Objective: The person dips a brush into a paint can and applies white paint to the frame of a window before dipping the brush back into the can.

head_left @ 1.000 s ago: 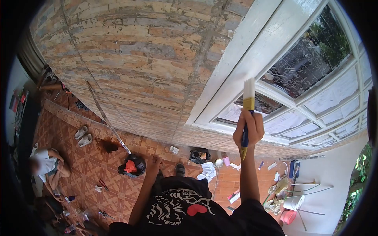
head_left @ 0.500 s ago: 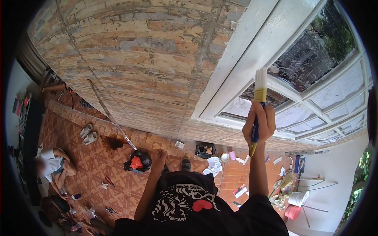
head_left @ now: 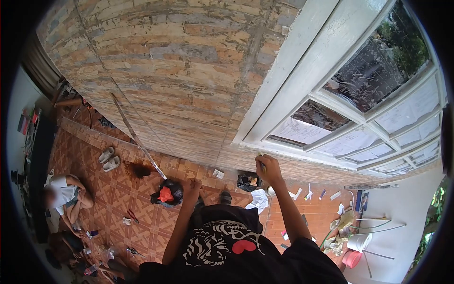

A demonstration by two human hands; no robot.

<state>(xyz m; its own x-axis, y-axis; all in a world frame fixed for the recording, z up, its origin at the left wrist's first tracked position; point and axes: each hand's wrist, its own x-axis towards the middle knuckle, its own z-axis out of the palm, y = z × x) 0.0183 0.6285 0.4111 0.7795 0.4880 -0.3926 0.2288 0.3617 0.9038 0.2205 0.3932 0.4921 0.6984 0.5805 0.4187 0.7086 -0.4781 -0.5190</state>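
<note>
My right hand (head_left: 269, 170) is closed around a paintbrush (head_left: 263, 165), of which only a bit of blue and yellow shows. It is below the lower corner of the white window frame (head_left: 283, 118), in front of the wall's foot. What the bristles touch is hidden. My left hand (head_left: 191, 189) hangs closed at my left side, and I cannot make out anything in it. Beside it in view is a black plastic bag (head_left: 176, 190) with a red piece (head_left: 165, 194) inside. A white container (head_left: 271, 190) shows partly behind my right forearm.
A stone-pattern wall (head_left: 179, 71) rises ahead. A long stick (head_left: 132, 130) stretches toward the bag. Slippers (head_left: 109, 159), pliers (head_left: 133, 216), white paper (head_left: 257, 200) and another black bag (head_left: 247, 181) are on the tiles. A person (head_left: 71, 196) sits at left; a bucket (head_left: 358, 241) is at right.
My right hand has come down and left from the window frame with the paintbrush, which was held upright with its bristles at the white wood. My left hand has hardly moved.
</note>
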